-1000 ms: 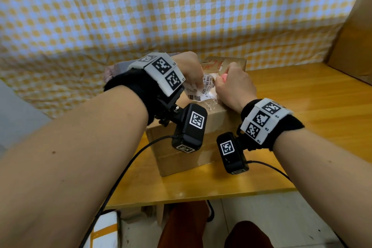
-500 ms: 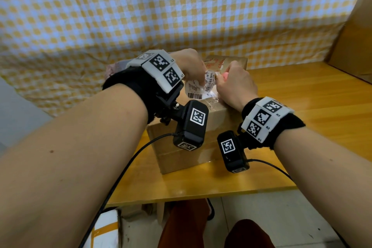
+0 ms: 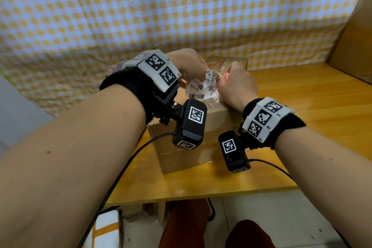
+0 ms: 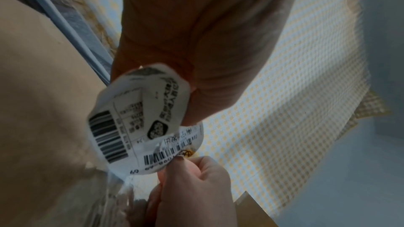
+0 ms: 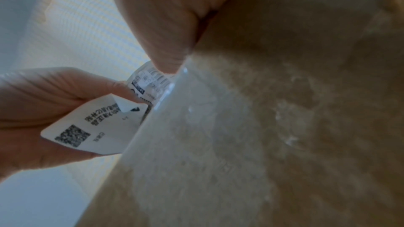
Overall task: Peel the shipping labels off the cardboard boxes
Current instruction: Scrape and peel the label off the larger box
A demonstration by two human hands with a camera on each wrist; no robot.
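A brown cardboard box [image 3: 193, 133] stands on the wooden table [image 3: 302, 147]. A white shipping label [image 3: 202, 86] with barcodes is curled up off the box top. My left hand [image 3: 187, 66] pinches the label's upper part, and the left wrist view shows the label [image 4: 135, 118] under its fingers [image 4: 196, 61]. My right hand [image 3: 236, 87] pinches the label's right edge, low on the box top. The right wrist view has the label [image 5: 96, 127] held by the left hand [image 5: 43, 103], with a right fingertip [image 5: 168, 54] on its edge and the pale peeled patch of the box [image 5: 196, 144] beside it.
A second box [image 3: 233, 62] with reddish print stands just behind the first. A large cardboard sheet [image 3: 354, 42] leans at the far right. Yellow checked cloth [image 3: 141, 16] hangs behind the table. A white and yellow package [image 3: 104, 227] lies on the floor.
The label has come further up off the box top and is more curled. Both hands have stayed on it and risen slightly.
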